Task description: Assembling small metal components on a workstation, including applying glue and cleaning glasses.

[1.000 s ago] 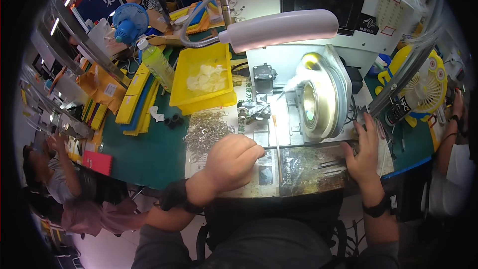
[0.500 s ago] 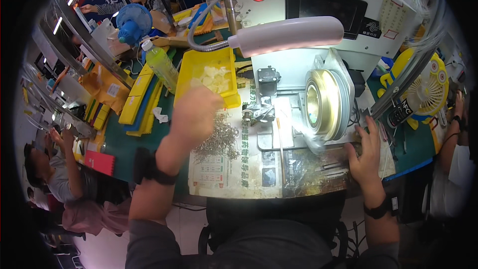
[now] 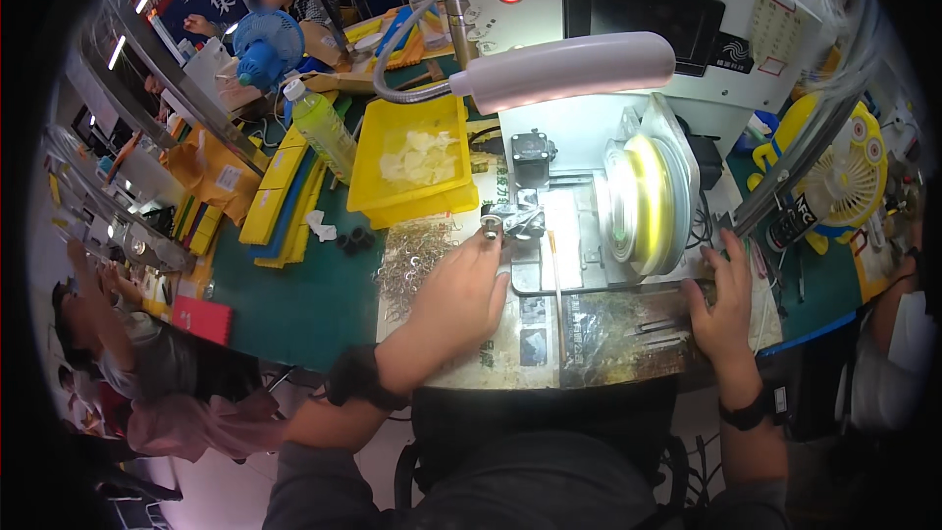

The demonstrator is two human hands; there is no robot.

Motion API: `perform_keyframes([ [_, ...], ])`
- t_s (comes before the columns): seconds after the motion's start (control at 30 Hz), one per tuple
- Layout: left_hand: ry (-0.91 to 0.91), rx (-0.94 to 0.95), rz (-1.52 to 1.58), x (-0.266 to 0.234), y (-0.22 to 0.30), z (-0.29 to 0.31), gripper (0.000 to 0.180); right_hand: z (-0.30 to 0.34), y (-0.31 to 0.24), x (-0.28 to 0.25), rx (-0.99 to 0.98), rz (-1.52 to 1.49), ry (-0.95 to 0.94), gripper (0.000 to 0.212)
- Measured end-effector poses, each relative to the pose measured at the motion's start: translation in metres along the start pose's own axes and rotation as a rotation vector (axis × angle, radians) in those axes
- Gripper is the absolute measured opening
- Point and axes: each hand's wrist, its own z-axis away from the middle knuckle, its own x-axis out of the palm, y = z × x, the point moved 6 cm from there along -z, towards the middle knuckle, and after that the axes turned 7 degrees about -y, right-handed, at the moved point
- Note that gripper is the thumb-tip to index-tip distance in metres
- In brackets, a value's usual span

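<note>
My left hand [image 3: 461, 292] reaches over the newspaper to the small metal clamp [image 3: 512, 218] on the machine's left side. Its fingertips are at the clamp, drawn close together; whatever they hold, if anything, is hidden. Just left of that hand lies a loose pile of small metal wire pieces [image 3: 407, 263]. My right hand [image 3: 724, 306] rests by the right end of the machine's base plate, fingers apart and holding nothing. Between the hands the round wheel [image 3: 650, 204] of the machine shows a bright yellow, smeared band. A thin stick [image 3: 555, 285] lies upright in the picture before the clamp.
A yellow bin [image 3: 378, 198] with whitish flakes stands behind the wire pile. Beyond are a green-capped drink bottle [image 3: 322, 130], a blue fan [image 3: 267, 47] and yellow and blue strips [image 3: 280, 198]. The white lamp [image 3: 569, 69] overhangs the machine. At right stand a yellow fan [image 3: 834, 167] and black can [image 3: 790, 224].
My left hand has come down and right from above the yellow bin's front edge to the clamp. The wheel's face now looks brighter yellow and blurred. My right hand stays put.
</note>
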Motion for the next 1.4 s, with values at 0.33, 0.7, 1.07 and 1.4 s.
perform_keyframes([
  [0.33,0.013,-0.002,-0.049,0.004,0.003,-0.001,0.047,-0.002,-0.005,-0.002,-0.045,0.054,0.032,0.046],
  [0.7,0.002,-0.07,0.022,0.009,-0.002,0.0,0.051,-0.002,0.0,0.001,-0.036,0.061,0.034,0.046],
  [1.07,-0.01,-0.07,0.043,0.011,-0.004,-0.001,0.054,-0.004,0.002,0.003,-0.018,0.036,0.008,0.048],
  [1.4,0.01,-0.06,0.053,0.007,-0.004,-0.002,0.05,-0.005,0.002,0.003,-0.004,0.038,-0.025,0.047],
])
